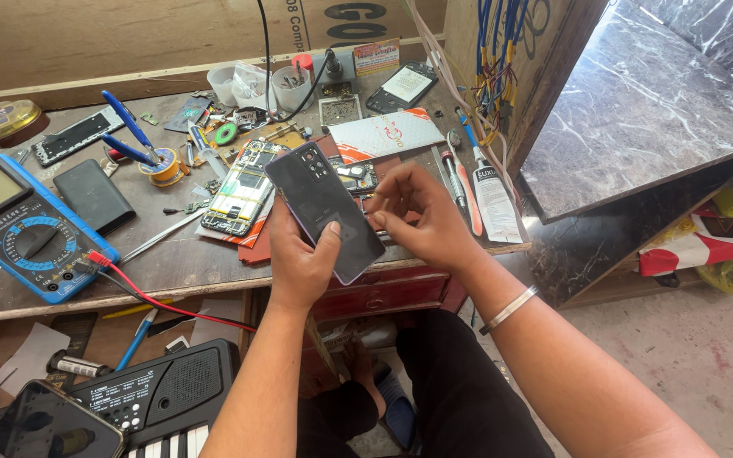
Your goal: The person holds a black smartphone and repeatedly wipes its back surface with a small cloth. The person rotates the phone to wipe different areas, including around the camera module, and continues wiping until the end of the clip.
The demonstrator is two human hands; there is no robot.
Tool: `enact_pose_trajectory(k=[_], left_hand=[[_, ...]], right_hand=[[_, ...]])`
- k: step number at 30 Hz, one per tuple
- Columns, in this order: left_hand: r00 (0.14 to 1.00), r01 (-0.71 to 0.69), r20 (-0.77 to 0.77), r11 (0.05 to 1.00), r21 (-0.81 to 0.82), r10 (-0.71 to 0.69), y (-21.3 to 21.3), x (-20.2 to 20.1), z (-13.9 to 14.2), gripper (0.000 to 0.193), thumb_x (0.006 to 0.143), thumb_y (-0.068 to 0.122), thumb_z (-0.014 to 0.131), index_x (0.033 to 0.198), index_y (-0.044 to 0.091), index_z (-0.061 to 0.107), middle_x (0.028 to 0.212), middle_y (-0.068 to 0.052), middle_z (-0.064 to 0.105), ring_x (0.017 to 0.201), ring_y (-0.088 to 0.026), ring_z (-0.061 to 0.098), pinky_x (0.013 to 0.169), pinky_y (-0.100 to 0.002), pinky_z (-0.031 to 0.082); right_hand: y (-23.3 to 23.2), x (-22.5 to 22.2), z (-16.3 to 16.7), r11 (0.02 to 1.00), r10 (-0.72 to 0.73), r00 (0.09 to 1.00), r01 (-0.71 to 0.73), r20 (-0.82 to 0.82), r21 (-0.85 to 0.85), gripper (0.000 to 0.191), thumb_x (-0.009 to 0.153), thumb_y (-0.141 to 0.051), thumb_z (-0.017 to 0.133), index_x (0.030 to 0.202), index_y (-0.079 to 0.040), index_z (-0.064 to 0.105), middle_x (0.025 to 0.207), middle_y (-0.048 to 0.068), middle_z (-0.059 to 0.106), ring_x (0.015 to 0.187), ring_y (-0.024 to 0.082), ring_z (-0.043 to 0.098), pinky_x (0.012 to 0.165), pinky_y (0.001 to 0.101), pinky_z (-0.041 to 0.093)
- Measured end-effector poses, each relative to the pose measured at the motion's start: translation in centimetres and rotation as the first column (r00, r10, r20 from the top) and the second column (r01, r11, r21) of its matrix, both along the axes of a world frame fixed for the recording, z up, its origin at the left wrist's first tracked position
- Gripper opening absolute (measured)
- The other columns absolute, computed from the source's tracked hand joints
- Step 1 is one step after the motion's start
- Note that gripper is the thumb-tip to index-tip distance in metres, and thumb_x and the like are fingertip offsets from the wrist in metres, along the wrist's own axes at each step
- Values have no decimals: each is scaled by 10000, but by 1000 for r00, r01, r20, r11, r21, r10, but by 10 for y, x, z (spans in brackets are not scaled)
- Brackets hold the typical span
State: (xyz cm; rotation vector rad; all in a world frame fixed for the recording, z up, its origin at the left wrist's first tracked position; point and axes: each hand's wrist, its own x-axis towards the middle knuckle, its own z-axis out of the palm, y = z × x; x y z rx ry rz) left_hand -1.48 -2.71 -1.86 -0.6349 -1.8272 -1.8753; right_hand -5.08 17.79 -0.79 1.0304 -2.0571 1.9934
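Observation:
My left hand (299, 259) grips a dark phone back cover (322, 203), thumb pressed on its lower face, camera cutouts at the upper end. My right hand (422, 216) is beside the cover's right edge, fingers curled and pinched together near it; I cannot tell whether they hold something small. Just left of the cover an opened phone (243, 187) lies on the wooden bench (180, 263) with its circuit boards exposed.
A blue multimeter (23, 225) with a red lead sits at the left, next to a black case (93, 195). Blue tweezers (133, 127), a solder spool (165, 165), small cups, a glue tube (494, 199) and screwdrivers crowd the bench. A keyboard (163, 399) lies below.

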Motion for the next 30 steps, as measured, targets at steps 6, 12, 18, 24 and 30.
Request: enact_pose_trajectory(k=[6,12,18,24,30], left_hand=[[996,-77,-62,987,-138,69,5,2,1,569,877,-14,599,1416,-53,423,1185,-145,663,1080,-197,675,966,-324,551],[1000,-19,-6,995,-96,18,7,2,1,635,861,-2,604,1448,-45,365,1198,-136,649,1085,-188,674,957,-316,550],[994,-104,-48,985,-136,99,6,2,1,561,883,1,608,1415,-42,438,1198,-142,676,1089,-201,690,975,-327,558],[981,-177,-114,965,-195,157,5,2,0,554,877,-15,627,1405,-38,459,1192,-154,666,1084,-216,682,973,-340,554],[999,-51,-7,988,-148,50,7,2,0,649,853,-3,605,1455,-45,365,1176,-139,674,1067,-187,694,953,-324,562]], right_hand=[[-7,-2,-2,1000,-25,995,25,98,-2,211,924,-17,711,1059,-64,556,1010,54,718,890,74,672,763,239,557],[-6,-10,-15,980,-158,981,170,-108,108,307,917,7,705,866,-73,413,977,90,762,973,84,719,800,250,581],[-5,-9,-12,998,-15,997,20,79,-62,262,925,-6,681,927,-92,434,1000,85,727,930,81,659,817,253,565],[-6,-5,-5,999,-31,997,34,72,-38,297,906,-2,703,895,-92,420,994,91,730,933,82,661,808,254,560],[-7,-7,-7,977,-155,977,173,-145,123,332,873,16,701,791,-75,392,914,103,765,975,100,739,759,251,587]])
